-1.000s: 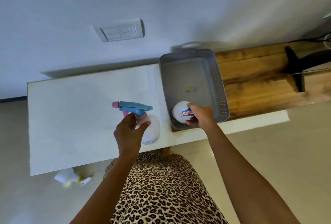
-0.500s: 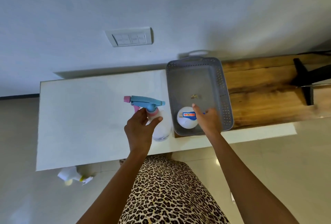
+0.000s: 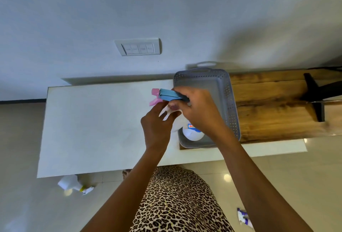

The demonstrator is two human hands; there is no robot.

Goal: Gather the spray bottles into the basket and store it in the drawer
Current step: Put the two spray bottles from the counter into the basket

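Note:
A spray bottle with a blue and pink trigger head (image 3: 164, 96) is held up above the white table (image 3: 96, 124), next to the grey basket (image 3: 226, 98). My left hand (image 3: 157, 128) grips its neck from below. My right hand (image 3: 198, 109) grips the back of the blue head. The bottle's body is mostly hidden behind my hands. A white bottle with a blue and red label (image 3: 192, 133) lies in the basket's near end. Another white spray bottle with a yellow part (image 3: 74, 185) lies on the floor below the table's left corner.
The basket rests partly on a wooden top (image 3: 273, 113) to the right, where a black stand (image 3: 314, 98) sits. A switch plate (image 3: 137, 47) is on the wall behind. A small purple and white packet (image 3: 244, 217) lies on the floor at the lower right.
My right hand let go of the white bottle in the basket and moved left onto the blue spray head. My left hand lifted the spray bottle up and toward the basket.

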